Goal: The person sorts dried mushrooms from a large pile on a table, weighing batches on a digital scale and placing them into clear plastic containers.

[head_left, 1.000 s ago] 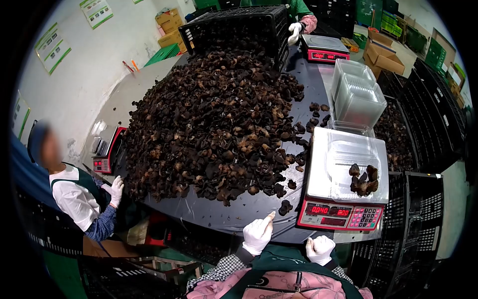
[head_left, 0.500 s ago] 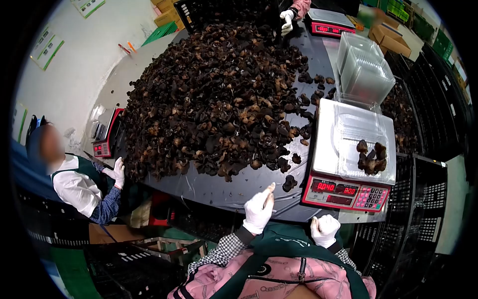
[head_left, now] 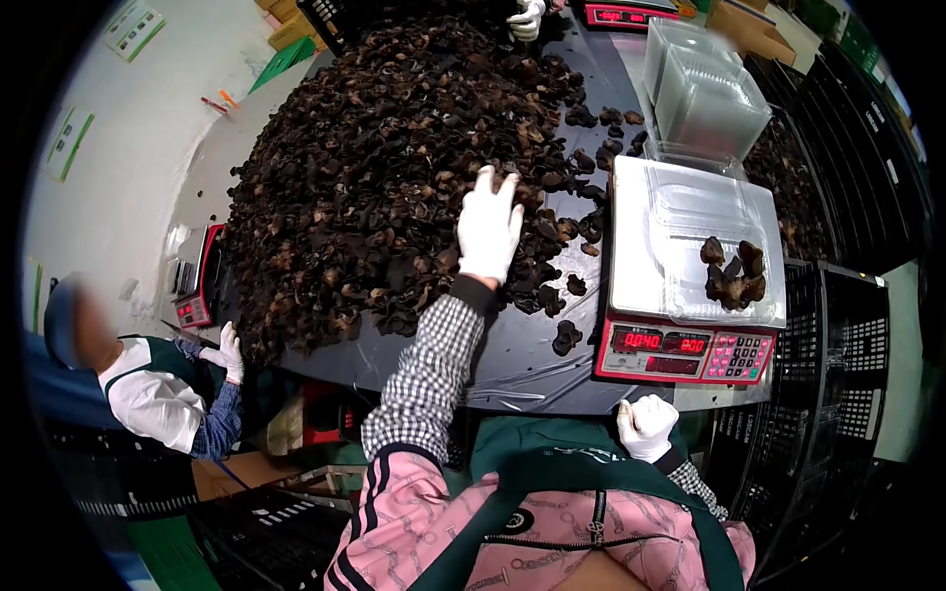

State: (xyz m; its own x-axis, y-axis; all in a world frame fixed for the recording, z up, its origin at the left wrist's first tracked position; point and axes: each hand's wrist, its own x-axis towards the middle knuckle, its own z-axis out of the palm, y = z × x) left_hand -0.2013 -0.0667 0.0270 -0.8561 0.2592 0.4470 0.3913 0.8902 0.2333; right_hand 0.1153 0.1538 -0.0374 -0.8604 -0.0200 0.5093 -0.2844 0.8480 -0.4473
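My left hand (head_left: 490,229), in a white glove, reaches over the right part of a large heap of dark brown wood ear mushrooms (head_left: 374,167). Its fingers are spread and bent slightly toward the heap; no mushroom shows in them. My right hand (head_left: 647,428), also gloved, is closed in a fist just below the front of the scale; anything inside it is hidden. On the steel pan of the red scale (head_left: 636,246) lies an open clear plastic box (head_left: 690,222) with several mushroom pieces (head_left: 734,276) in one half. The lit display starts with 0.040.
A stack of clear plastic boxes (head_left: 714,108) stands behind the scale. Loose mushrooms (head_left: 568,338) dot the grey sheet. Black crates (head_left: 838,364) rise at the right. A co-worker (head_left: 163,394) sits at the left near another scale (head_left: 197,281); another person's gloved hand (head_left: 525,20) is at the far side.
My left hand has moved forward from the table's near edge onto the mushroom heap, its fingers spreading. My right hand stays closed in place. The view has shifted slightly.
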